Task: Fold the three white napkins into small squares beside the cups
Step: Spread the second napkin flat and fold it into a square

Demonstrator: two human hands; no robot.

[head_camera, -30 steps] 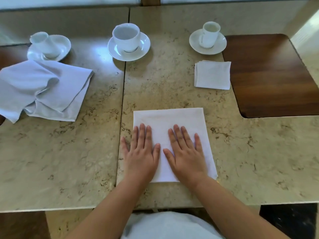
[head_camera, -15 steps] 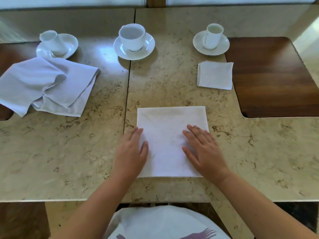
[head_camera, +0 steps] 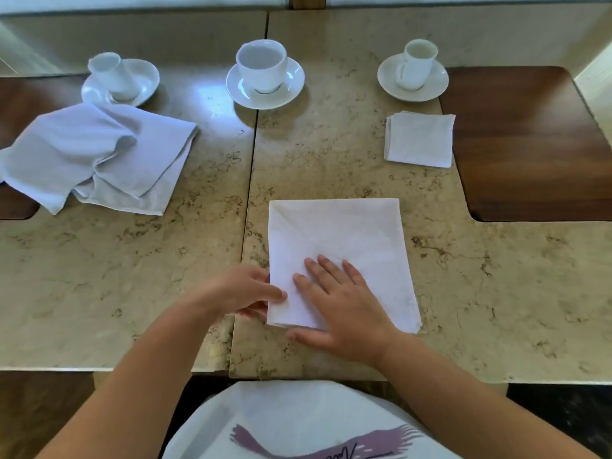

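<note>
White cloth sits nearest me: the half-folded napkin lies flat on the marble table, close to the front edge. My right hand rests on its near left part, fingers spread and flat, pressing rather than grasping. My left hand is at the napkin's left edge, thumb on top and the other fingers seemingly under the cloth, pinching that edge as if to lift it over.

What could go wrong, as I judge it: if the pinch catches only the top layer, the stacked layers may slide apart and the fold come out crooked. If the flat hand eases too soon, the whole piece could skid on the smooth stone. The frayed near right corner may also poke out of the finished square.

Further off, a folded napkin lies as a small square just before the right cup. A crumpled napkin lies before the left cup, touching its saucer. The centre cup has nothing beside it yet.

By count: three napkins (one done, one in hand, one untouched), three cups, three saucers.
</note>
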